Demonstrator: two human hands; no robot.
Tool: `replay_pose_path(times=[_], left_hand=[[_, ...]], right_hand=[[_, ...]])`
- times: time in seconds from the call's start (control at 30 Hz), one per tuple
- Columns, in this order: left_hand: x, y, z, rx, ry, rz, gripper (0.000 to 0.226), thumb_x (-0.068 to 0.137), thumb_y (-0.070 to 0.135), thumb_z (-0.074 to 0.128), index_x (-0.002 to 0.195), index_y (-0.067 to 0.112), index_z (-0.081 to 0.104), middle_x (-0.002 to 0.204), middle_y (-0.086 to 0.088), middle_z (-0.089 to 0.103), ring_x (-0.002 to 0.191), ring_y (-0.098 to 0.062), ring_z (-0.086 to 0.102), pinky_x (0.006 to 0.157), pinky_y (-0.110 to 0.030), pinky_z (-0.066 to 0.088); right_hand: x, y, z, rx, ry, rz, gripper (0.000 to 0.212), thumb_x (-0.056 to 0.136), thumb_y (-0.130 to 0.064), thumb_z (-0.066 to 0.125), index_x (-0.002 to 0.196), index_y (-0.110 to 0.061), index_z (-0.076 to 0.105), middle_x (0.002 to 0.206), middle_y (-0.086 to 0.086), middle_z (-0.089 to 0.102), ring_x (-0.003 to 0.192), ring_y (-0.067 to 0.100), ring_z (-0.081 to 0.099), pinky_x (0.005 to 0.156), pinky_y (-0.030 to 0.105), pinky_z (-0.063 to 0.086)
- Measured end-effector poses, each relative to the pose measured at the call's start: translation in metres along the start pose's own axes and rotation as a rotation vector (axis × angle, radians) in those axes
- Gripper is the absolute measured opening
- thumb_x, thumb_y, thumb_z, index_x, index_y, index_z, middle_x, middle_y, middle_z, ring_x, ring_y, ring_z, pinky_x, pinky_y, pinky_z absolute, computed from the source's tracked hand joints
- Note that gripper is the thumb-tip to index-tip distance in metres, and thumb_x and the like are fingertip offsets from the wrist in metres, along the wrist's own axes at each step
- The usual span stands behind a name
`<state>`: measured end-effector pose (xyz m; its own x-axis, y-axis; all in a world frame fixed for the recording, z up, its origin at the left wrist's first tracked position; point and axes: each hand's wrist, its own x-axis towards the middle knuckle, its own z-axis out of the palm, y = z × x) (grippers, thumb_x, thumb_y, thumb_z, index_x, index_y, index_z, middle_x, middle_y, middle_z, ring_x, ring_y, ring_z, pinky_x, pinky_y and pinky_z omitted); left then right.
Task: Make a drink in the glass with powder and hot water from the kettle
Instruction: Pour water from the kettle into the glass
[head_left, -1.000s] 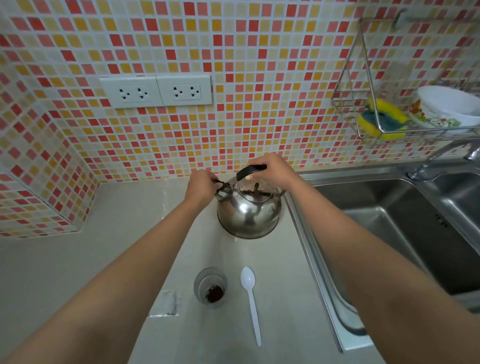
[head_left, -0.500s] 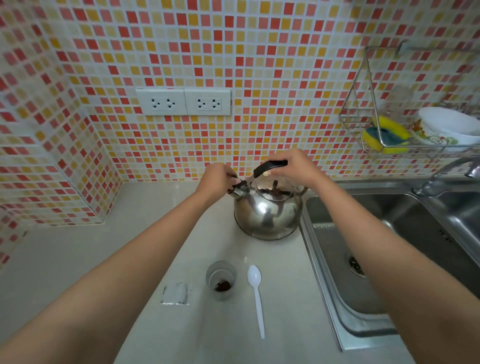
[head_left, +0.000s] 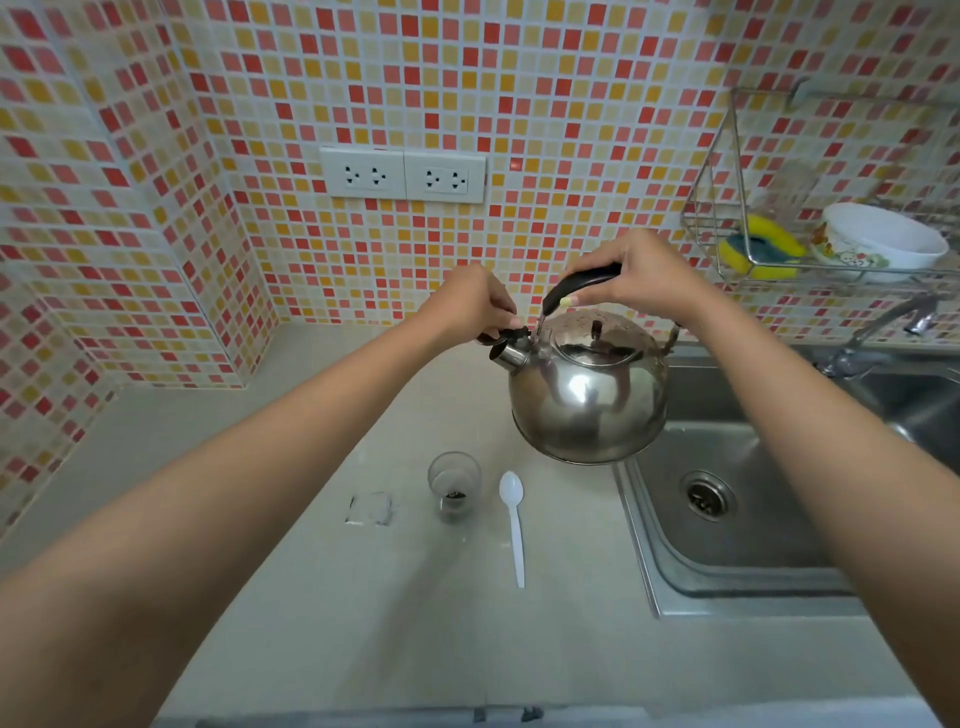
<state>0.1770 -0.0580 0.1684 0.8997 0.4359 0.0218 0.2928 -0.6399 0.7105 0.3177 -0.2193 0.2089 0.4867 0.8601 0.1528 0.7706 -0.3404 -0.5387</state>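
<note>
The right hand (head_left: 641, 275) has its grip clamped on the black curved handle of the round, shiny steel kettle (head_left: 589, 395), held above the tabletop (head_left: 322, 597) edge by the sink (head_left: 737, 519). The left hand (head_left: 467, 304) pinches the spout cap (head_left: 501, 338). The clear glass (head_left: 453, 486) with dark powder stands on the smooth pale tabletop beside a white plastic spoon (head_left: 513, 525), open surface around both.

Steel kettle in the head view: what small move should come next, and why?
Probably carry the round steel kettle left until its spout sits over the clear glass. The right hand holds it lifted by the black handle, the left hand is on the spout cap, and the glass holds only dark powder.
</note>
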Motion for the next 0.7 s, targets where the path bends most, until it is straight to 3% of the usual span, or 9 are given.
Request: replay_pose_path(times=[0.13,0.3,0.5,0.6,0.7], left_hand=[[-0.026,-0.003,0.007,0.011,-0.072,-0.044,0.02,0.083,0.013,0.071,0.1,0.001,0.074,0.089,-0.013,0.072,0.074,-0.019,0.067,0.065,-0.021,0.054],[-0.053,-0.017,0.021,0.008,-0.135,-0.09,0.022,0.081,0.01,0.073,0.099,-0.001,0.074,0.091,-0.021,0.074,0.073,-0.023,0.067,0.078,-0.033,0.056],[-0.074,-0.031,0.033,0.005,-0.174,-0.151,0.023,0.078,0.011,0.076,0.098,-0.002,0.074,0.09,-0.022,0.074,0.068,-0.02,0.065,0.064,-0.022,0.051],[-0.079,-0.035,0.036,0.022,-0.185,-0.162,0.024,0.078,0.011,0.076,0.099,-0.001,0.074,0.091,-0.021,0.074,0.06,-0.014,0.062,0.057,-0.017,0.048],[-0.082,-0.039,0.037,0.032,-0.187,-0.176,0.025,0.078,0.012,0.076,0.099,-0.001,0.074,0.091,-0.021,0.075,0.059,-0.014,0.062,0.056,-0.016,0.047]], right_hand=[[-0.019,-0.011,0.011,-0.043,-0.066,-0.005,0.031,0.07,-0.032,0.081,0.1,-0.031,0.075,0.102,-0.007,0.075,0.085,0.003,0.065,0.076,0.03,0.051],[-0.039,-0.024,0.031,-0.142,-0.154,-0.025,0.032,0.07,-0.035,0.08,0.101,-0.031,0.074,0.101,-0.01,0.075,0.093,0.011,0.066,0.087,0.039,0.053],[-0.05,-0.031,0.051,-0.196,-0.219,-0.055,0.032,0.071,-0.034,0.079,0.102,-0.031,0.074,0.101,-0.01,0.074,0.089,0.008,0.063,0.076,0.028,0.048],[-0.051,-0.035,0.059,-0.229,-0.256,-0.064,0.032,0.072,-0.035,0.079,0.103,-0.031,0.074,0.103,-0.01,0.074,0.091,0.011,0.065,0.082,0.034,0.053],[-0.051,-0.039,0.063,-0.245,-0.273,-0.09,0.028,0.073,-0.034,0.078,0.1,-0.032,0.075,0.097,-0.012,0.075,0.086,0.011,0.067,0.078,0.038,0.055]])
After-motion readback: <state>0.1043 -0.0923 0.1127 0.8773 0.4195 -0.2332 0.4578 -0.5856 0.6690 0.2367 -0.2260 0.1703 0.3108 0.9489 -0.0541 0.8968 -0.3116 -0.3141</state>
